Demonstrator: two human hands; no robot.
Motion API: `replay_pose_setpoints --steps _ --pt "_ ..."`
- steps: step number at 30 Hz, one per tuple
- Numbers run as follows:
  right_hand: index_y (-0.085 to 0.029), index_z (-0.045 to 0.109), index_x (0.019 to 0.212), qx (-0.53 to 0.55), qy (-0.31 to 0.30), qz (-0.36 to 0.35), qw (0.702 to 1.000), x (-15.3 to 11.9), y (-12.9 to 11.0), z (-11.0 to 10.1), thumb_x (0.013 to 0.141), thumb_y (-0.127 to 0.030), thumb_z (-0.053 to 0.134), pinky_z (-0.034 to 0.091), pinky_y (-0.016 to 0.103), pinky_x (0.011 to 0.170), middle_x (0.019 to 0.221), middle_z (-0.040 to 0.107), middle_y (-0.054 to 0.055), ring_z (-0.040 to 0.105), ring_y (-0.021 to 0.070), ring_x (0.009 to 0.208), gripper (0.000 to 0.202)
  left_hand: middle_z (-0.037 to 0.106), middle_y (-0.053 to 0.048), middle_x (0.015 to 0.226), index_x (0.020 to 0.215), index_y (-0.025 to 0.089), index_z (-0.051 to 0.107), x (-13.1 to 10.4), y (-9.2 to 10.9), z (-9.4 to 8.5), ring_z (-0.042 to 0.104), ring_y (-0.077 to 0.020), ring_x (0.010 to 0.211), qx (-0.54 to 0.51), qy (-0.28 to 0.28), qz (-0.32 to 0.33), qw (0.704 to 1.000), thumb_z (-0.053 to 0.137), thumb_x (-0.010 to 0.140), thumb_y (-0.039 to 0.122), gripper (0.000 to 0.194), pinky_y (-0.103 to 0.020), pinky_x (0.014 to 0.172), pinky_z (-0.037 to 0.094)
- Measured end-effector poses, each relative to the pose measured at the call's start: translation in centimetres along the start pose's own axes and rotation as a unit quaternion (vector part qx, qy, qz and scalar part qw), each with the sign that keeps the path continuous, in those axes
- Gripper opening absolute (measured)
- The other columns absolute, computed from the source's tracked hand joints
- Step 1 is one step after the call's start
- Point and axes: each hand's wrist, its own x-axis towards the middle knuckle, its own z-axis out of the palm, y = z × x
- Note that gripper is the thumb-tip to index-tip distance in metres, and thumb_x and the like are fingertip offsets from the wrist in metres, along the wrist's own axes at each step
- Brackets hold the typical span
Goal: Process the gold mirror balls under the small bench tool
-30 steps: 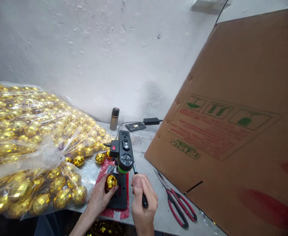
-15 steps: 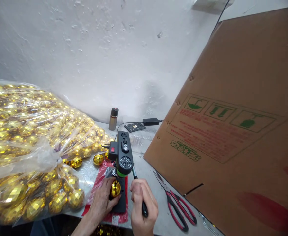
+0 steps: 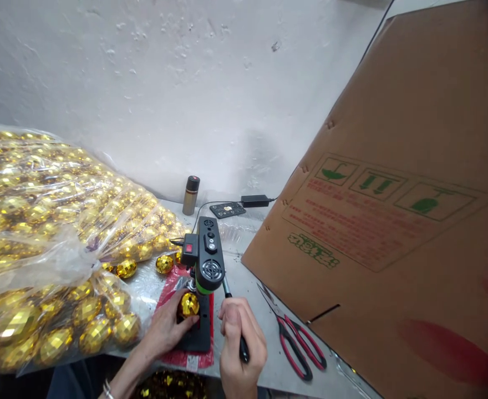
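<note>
A small black bench drill press (image 3: 211, 249) with a red switch stands on a black base plate (image 3: 204, 332). My right hand (image 3: 244, 346) is wrapped round its black-gripped lever (image 3: 244, 350), to the right of the machine's head. My left hand (image 3: 171, 327) holds a shiny gold faceted ball (image 3: 188, 305) between thumb and fingers, just left of and below the head. The head hides the tool tip, so whether it touches the ball cannot be seen. Red plastic wrap (image 3: 169, 288) lies under the base.
Clear bags full of gold balls (image 3: 61, 205) fill the left side, with loose gold balls (image 3: 164, 264) beside them. Red-handled scissors (image 3: 296, 335) lie at right before a large cardboard box (image 3: 364, 221). Behind are a bottle (image 3: 191, 195), a phone (image 3: 227, 209) and a power adapter (image 3: 255, 200).
My left hand and the gold ball have shifted left and slightly up, out from beside the drill head. My right hand stays on the lever. The whole view has shifted a little.
</note>
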Motion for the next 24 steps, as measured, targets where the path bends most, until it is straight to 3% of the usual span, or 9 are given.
replay_pose_setpoints --steps 5,9,13,17,24 --pt "-0.023 0.052 0.077 0.000 0.004 0.022 1.000 0.3 -0.5 0.0 0.108 -0.012 0.043 0.044 0.020 0.055 0.068 0.053 -0.003 0.053 0.0101 0.059 0.033 0.072 -0.013 0.141 0.142 0.021 0.061 0.3 -1.3 -1.5 0.064 -0.0351 0.135 -0.152 -0.028 -0.027 0.988 0.071 0.082 0.069 0.078 -0.049 0.117 0.050" --pt "-0.023 0.052 0.077 0.000 0.002 0.028 1.000 0.4 -0.6 0.0 0.108 -0.013 0.044 0.044 0.020 0.054 0.068 0.053 -0.003 0.052 0.0102 0.059 0.033 0.073 -0.014 0.139 0.140 0.020 0.063 0.4 -1.6 -1.7 0.065 -0.0362 0.133 -0.164 -0.017 -0.042 0.985 0.074 0.079 0.073 0.082 -0.050 0.114 0.053" --pt "-0.023 0.053 0.079 0.003 -0.003 0.028 1.000 0.4 -0.6 0.0 0.107 -0.012 0.044 0.044 0.019 0.055 0.069 0.053 -0.003 0.051 0.0093 0.059 0.032 0.073 -0.014 0.140 0.142 0.020 0.060 0.0 -0.7 -1.2 0.067 -0.0347 0.132 -0.107 -0.021 -0.013 0.994 0.072 0.083 0.063 0.074 -0.049 0.116 0.051" --pt "-0.023 0.053 0.079 0.003 -0.001 0.024 1.000 0.5 -0.6 -0.1 0.108 -0.012 0.044 0.044 0.019 0.055 0.070 0.052 -0.003 0.051 0.0093 0.059 0.032 0.075 -0.015 0.135 0.140 0.022 0.061 -0.5 0.3 -0.1 0.071 -0.0364 0.124 0.010 0.014 0.025 1.000 0.073 0.083 0.049 0.064 -0.051 0.109 0.054" --pt "-0.023 0.053 0.079 0.010 -0.005 0.015 1.000 0.2 -0.3 -0.1 0.108 -0.012 0.043 0.044 0.020 0.055 0.070 0.052 -0.003 0.052 0.0100 0.060 0.032 0.076 -0.015 0.124 0.132 0.022 0.065 -0.4 0.2 2.1 0.071 -0.0392 0.116 0.104 0.072 0.097 0.987 0.070 0.083 0.041 0.053 -0.055 0.100 0.055"
